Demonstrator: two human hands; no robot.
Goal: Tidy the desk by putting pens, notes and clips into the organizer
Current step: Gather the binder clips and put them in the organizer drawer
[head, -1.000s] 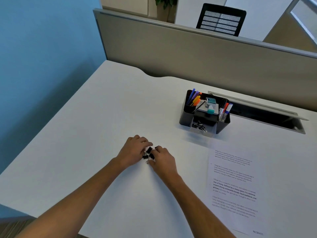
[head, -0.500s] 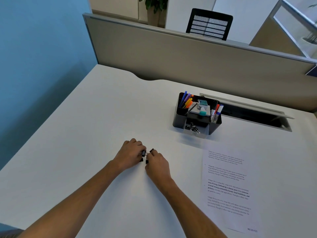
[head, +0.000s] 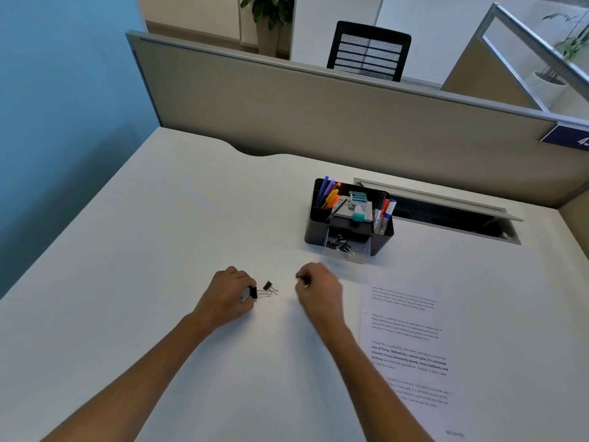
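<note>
A black desk organizer (head: 315,231) stands right of centre on the white desk (head: 159,234), with coloured pens, markers and a teal item in its top compartments. Its clear front drawer (head: 347,250) is pulled out and holds several black binder clips. My left hand (head: 228,296) rests on the desk with its fingers closed on a black binder clip (head: 253,292). Another small binder clip (head: 269,287) lies loose on the desk just right of it. My right hand (head: 318,287) is lifted slightly to the right, fingers pinched on a small dark clip that is mostly hidden.
A printed sheet of paper (head: 411,355) lies flat on the right side of the desk. Behind the organizer is an open cable slot (head: 452,218) with a raised lid. A grey partition (head: 318,116) bounds the back of the desk.
My hands were together over the clips; now the right hand has pulled away to the right with a clip. One clip is left lying between the hands.
</note>
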